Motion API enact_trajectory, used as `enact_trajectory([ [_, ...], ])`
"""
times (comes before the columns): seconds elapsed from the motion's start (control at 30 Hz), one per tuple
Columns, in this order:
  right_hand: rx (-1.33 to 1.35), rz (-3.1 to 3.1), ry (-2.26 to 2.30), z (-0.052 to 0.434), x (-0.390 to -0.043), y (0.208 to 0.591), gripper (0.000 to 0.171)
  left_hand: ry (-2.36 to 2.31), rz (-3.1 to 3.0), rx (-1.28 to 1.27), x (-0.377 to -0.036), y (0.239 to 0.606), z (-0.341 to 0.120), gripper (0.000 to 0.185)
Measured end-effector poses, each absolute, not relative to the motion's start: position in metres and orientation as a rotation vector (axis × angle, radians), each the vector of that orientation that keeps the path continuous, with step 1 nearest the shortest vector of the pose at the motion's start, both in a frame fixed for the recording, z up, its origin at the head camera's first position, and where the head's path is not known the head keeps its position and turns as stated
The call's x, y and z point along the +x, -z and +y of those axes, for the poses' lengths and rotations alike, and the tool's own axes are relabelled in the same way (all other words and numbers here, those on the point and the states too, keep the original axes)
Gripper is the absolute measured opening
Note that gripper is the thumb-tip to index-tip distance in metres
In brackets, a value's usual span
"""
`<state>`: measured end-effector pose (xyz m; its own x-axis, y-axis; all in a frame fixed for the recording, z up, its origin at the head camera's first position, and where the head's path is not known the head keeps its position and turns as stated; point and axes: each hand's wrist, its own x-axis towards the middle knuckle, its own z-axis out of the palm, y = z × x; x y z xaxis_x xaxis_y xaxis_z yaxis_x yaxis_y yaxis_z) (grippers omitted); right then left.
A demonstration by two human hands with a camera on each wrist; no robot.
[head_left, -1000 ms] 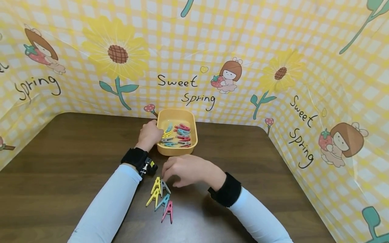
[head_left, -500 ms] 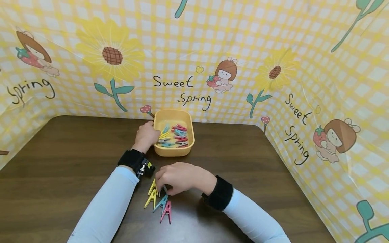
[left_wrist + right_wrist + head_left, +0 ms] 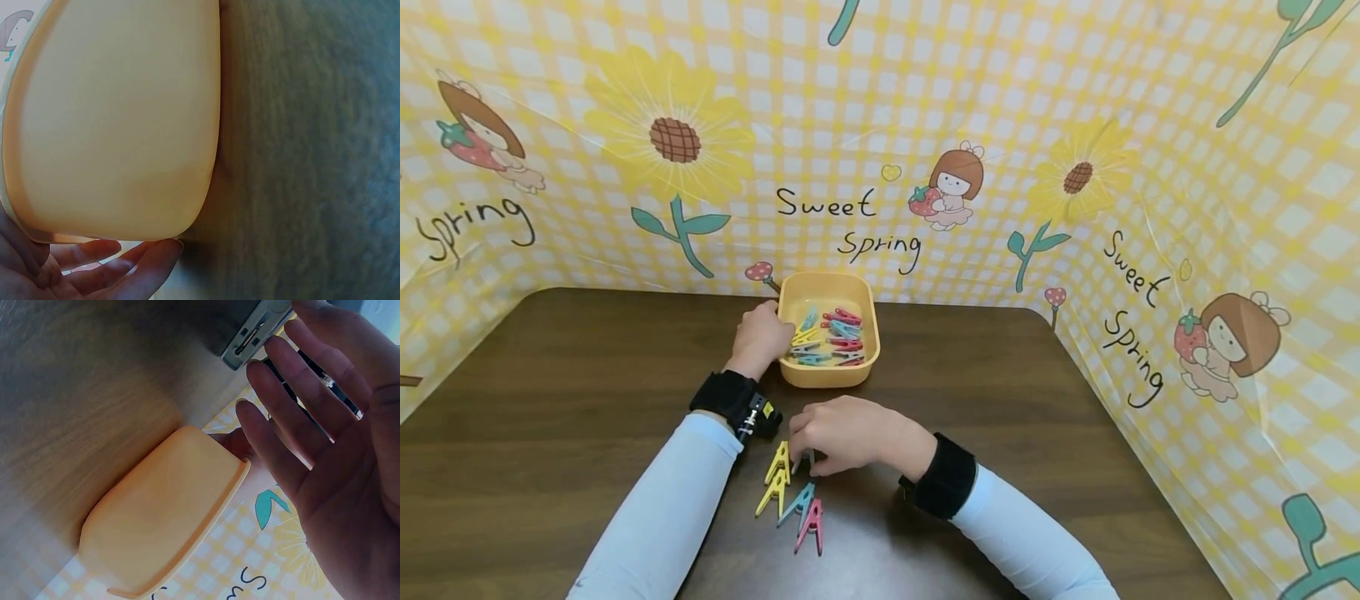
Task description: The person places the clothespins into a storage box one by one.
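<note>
A small yellow tray (image 3: 826, 377) stands at the back of the dark wooden table (image 3: 587, 375), with several coloured clothes pegs (image 3: 833, 338) inside. My left hand (image 3: 763, 337) holds the tray's left rim; in the left wrist view its fingers (image 3: 119, 272) lie along the tray's wall (image 3: 119, 125). Just in front, my right hand (image 3: 838, 432) hovers over a loose cluster of pegs: two yellow (image 3: 777, 475), a teal (image 3: 797, 502), a pink (image 3: 813, 525). Its fingertips touch a grey peg (image 3: 808, 458). In the right wrist view its fingers (image 3: 294, 406) are spread and fairly straight.
A yellow checked plastic sheet (image 3: 1000, 125) with sunflowers and "Sweet Spring" lettering walls the table at the back, left and right. Black wrist straps (image 3: 946, 487) sit over pale blue sleeves. Bare wood lies to the left and right of the arms.
My right hand has come down and slightly left onto the loose pegs, its fingertips now at the grey one. The left hand has stayed on the tray.
</note>
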<state>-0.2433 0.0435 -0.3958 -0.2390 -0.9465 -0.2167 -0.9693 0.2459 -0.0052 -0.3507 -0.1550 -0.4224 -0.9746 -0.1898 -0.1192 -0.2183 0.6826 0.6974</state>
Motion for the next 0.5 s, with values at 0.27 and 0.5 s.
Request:
enact_trajectory([
  [0.27, -1.814, 2.322, -0.203, 0.0430, -0.2427, 0.3971, 0.031, -1.185, 2.837, -0.347, -0.3501, 0.4214, -0.1544, 0.056],
  [0.5, -1.817, 2.308, -0.216, 0.0422, -0.2429, 0.3979, 0.030, -1.171, 2.852, -0.351, -0.3506, 0.4206, -0.1541, 0.056],
])
